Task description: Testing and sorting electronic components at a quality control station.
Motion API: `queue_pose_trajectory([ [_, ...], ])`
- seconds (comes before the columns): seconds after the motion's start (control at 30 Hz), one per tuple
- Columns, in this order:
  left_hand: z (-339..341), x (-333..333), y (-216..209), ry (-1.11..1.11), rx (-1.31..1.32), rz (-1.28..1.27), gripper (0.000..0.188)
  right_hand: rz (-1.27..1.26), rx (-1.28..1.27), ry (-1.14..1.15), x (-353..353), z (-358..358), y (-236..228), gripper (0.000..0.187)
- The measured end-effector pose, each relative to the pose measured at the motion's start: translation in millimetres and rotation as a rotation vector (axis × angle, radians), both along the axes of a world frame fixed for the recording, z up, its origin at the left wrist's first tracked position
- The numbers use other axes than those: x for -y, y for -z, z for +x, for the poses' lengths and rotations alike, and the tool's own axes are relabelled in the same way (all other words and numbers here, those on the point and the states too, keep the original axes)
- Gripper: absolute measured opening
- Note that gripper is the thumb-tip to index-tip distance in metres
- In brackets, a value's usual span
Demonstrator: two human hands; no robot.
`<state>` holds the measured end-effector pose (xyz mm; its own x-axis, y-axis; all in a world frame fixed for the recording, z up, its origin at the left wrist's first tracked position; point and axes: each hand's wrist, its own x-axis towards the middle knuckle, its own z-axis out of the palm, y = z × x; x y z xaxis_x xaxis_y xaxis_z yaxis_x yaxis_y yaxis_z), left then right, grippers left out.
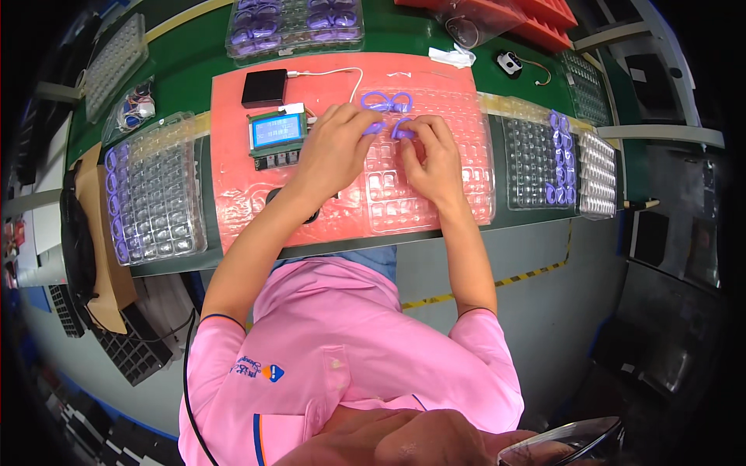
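Note:
My left hand (336,149) is closed, its thumb and fingers pinching a purple ear-hook earphone (374,128). Close beside it, my right hand (435,161) grips another purple ear-hook earphone (401,130); the fingers partly hide both pieces. Just beyond my fingertips lies a pair of purple ear-hook earphones (387,102) on a clear plastic blister tray (423,203). The tray rests on a pink mat (245,202). Left of my left hand sits a small circuit board with a lit blue display (278,130). A black box (264,88) with a white cable stands behind it.
Clear trays with purple earphones stand at the left (159,190), right (532,167) and far middle (295,39). Red bins (536,23) lie at the far right. A small black-and-white device (509,63) with a wire lies nearby. A dark round object (309,216) lies under my left forearm.

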<state>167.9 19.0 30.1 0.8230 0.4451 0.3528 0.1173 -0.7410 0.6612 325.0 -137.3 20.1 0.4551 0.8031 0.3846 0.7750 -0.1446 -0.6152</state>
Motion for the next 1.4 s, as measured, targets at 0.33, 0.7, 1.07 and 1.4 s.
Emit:
queue_pose_trajectory([
  [0.33, 18.9, 10.5, 6.8, 0.110, -0.076, -0.042, 0.036, 0.038, -0.050, 0.044, 3.6, 4.3, 1.6, 0.022],
  [0.7, -44.1, 9.6, -25.7, -0.056, 0.097, 0.110, 0.020, 0.304, 0.172, 0.224, 45.0, 45.7, -37.9, 0.016],
  [1.07, -227.1, -44.4, -7.0, -0.597, 0.198, 0.291, 0.043, -0.326, 0.387, 0.817, 238.9, 160.9, 10.7, 0.029],
  [1.4, -279.3, -53.9, -10.2, -0.888, 0.294, 0.438, 0.039, -0.476, 0.643, 0.608, 302.0, 212.2, 27.3, 0.022],
])
